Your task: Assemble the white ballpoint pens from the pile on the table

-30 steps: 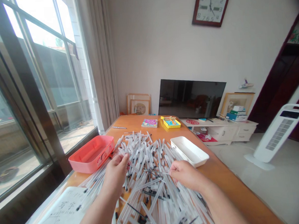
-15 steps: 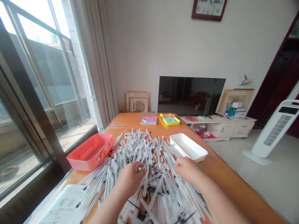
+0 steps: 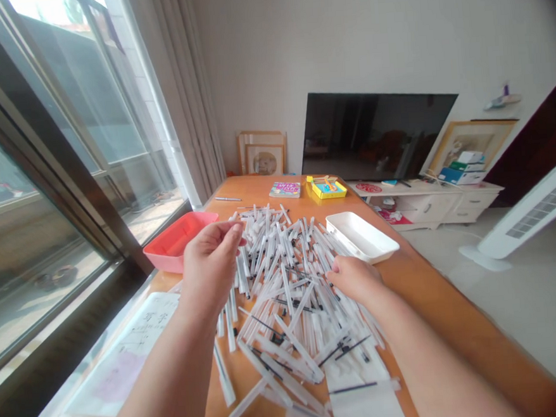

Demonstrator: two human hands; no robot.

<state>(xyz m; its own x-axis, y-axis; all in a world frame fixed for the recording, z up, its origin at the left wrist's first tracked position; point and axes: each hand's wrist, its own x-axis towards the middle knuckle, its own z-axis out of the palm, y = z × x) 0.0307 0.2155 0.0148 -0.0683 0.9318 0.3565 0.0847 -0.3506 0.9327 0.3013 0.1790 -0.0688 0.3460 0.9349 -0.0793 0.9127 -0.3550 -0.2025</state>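
A big loose pile of translucent white pen barrels (image 3: 284, 290) with black tips and thin dark refills (image 3: 352, 387) covers the middle of the table. My left hand (image 3: 212, 257) is raised over the pile's left side, beside the red tray (image 3: 162, 258). Its thumb and fingertips are pinched together, and whatever lies between them is too small to make out. On the right edge of the pile, just below the white tray (image 3: 371, 256), my right hand (image 3: 356, 278) has its fingers curled closed. Anything inside them is hidden.
A sheet with handwriting (image 3: 130, 352) lies at the left, and white paper (image 3: 368, 412) sits under the near barrels. Farther back are a pen (image 3: 228, 199), a purple booklet (image 3: 285, 189) and a yellow box (image 3: 327, 187). A tower fan (image 3: 530, 210) stands right of the table.
My left hand has lifted and moved left toward the red tray. My right hand stays near the pile's right edge. The view has tilted down.
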